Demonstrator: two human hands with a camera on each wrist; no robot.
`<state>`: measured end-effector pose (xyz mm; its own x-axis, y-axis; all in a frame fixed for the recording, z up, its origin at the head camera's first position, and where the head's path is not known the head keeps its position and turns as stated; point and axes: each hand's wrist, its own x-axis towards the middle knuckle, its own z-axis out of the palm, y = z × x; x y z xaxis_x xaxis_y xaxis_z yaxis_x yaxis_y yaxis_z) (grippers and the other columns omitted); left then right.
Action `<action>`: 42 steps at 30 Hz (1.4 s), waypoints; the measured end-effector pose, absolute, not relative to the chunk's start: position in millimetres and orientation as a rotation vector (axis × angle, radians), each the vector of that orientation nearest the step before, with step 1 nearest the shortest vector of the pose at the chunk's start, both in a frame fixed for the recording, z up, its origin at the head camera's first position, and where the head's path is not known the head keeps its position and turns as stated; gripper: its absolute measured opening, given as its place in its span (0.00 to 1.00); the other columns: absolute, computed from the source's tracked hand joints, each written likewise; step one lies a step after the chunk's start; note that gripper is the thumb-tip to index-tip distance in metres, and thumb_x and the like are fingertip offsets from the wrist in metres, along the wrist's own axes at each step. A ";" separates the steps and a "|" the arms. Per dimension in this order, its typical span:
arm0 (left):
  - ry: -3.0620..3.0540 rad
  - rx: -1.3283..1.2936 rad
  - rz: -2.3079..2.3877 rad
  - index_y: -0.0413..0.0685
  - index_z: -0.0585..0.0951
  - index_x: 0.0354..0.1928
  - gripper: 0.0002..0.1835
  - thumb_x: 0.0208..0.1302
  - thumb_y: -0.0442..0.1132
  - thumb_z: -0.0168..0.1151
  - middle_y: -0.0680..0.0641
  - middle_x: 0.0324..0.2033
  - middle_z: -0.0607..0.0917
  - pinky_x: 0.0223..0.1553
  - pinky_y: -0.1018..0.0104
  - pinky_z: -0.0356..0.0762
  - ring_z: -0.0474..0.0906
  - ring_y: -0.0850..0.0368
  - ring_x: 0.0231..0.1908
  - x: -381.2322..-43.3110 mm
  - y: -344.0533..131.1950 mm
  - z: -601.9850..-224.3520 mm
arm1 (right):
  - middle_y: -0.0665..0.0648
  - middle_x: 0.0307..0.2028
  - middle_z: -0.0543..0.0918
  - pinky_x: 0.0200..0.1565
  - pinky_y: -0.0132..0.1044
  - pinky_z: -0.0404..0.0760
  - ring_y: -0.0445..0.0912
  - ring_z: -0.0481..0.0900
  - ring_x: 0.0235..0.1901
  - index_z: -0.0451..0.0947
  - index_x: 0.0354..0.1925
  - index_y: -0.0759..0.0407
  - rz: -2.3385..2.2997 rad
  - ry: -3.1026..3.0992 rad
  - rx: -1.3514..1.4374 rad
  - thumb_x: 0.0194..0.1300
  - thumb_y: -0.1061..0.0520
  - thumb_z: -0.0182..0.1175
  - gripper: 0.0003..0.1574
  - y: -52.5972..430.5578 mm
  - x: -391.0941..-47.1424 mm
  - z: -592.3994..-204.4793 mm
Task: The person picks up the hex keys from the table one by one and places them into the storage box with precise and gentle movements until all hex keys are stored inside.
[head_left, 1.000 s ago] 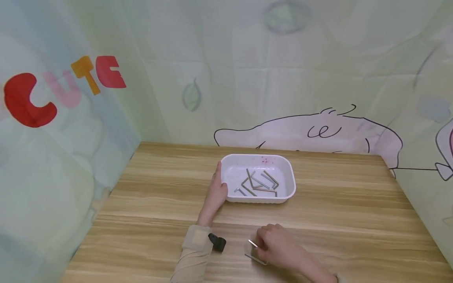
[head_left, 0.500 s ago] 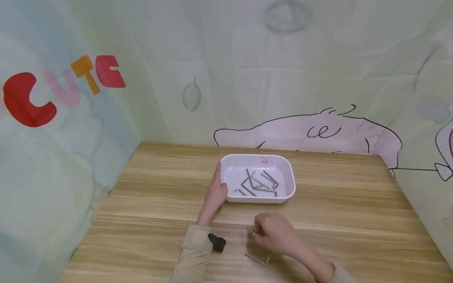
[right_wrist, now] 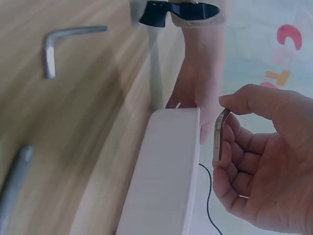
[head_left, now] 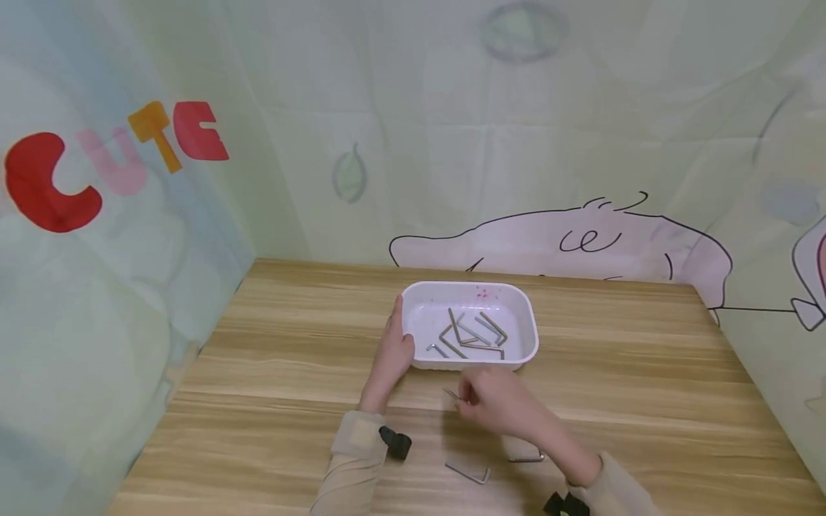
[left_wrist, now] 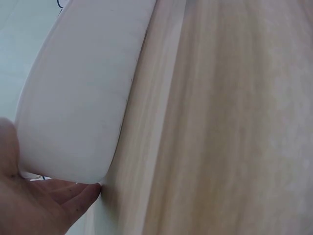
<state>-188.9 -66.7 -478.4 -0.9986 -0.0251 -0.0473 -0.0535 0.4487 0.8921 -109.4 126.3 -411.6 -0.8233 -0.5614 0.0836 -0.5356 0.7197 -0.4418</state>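
A white plastic tray (head_left: 426, 364) stands toward the back of the table with several L-shaped hex keys (head_left: 475, 347) inside. My left hand (head_left: 392, 351) holds its left end, the thumb by the near corner and the fingers along the side; the left wrist view shows the fingertips (left_wrist: 80, 200) low against the end wall. Just in front of the tray, my right hand (head_left: 500, 401) pinches a small hex key (right_wrist: 218, 139) between thumb and fingers. Two more hex keys lie on the table nearer me: one hex key (head_left: 467, 474) to the left, another hex key (head_left: 528, 460) beneath my right forearm.
Wood-grain table (head_left: 310, 337) surrounds the tray. Behind and to the left hangs a printed cloth (head_left: 310, 143) with coloured letters and a cartoon outline. Dark straps with small devices (head_left: 396, 443) sit at both wrists.
My right hand has lifted a hex key from the table and carried it forward to the tray's near edge. Another hex key has come into view beneath the right forearm. The left hand stays put.
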 end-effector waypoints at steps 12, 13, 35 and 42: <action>2.670 -0.026 1.679 0.47 0.46 0.76 0.41 0.60 0.26 0.42 0.33 0.72 0.57 0.72 0.45 0.55 0.56 0.38 0.71 -190.4 -67.7 -482.5 | 0.43 0.17 0.74 0.25 0.25 0.69 0.34 0.68 0.20 0.74 0.22 0.51 -0.856 2.788 -0.778 0.55 0.55 0.65 0.10 115.3 -141.7 -402.4; 2.667 -0.028 1.681 0.47 0.46 0.76 0.40 0.61 0.27 0.42 0.33 0.72 0.57 0.72 0.45 0.56 0.56 0.38 0.71 -190.3 -67.8 -482.7 | 0.43 0.17 0.75 0.25 0.25 0.69 0.34 0.69 0.20 0.74 0.22 0.51 -0.860 2.786 -0.761 0.55 0.55 0.65 0.09 113.9 -144.1 -402.0; 2.665 -0.035 1.634 0.50 0.45 0.77 0.40 0.62 0.28 0.42 0.35 0.73 0.56 0.70 0.43 0.59 0.57 0.40 0.71 -190.9 -68.0 -484.0 | 0.50 0.21 0.78 0.25 0.30 0.69 0.41 0.72 0.22 0.77 0.24 0.55 -1.089 2.641 -0.372 0.59 0.51 0.65 0.12 98.9 -197.7 -416.5; 2.682 -0.041 1.618 0.49 0.45 0.77 0.40 0.62 0.28 0.42 0.33 0.71 0.59 0.69 0.43 0.62 0.60 0.40 0.69 -191.5 -69.1 -484.2 | 0.49 0.21 0.77 0.25 0.29 0.68 0.42 0.72 0.24 0.78 0.24 0.57 -1.120 2.646 -0.240 0.59 0.49 0.64 0.14 86.3 -215.5 -432.2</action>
<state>-191.5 -69.1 -484.2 -0.9996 -0.0178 -0.0215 -0.0274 0.4657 0.8845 -215.5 86.3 -432.2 -0.9533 -0.2490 -0.1706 -0.0508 0.6895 -0.7225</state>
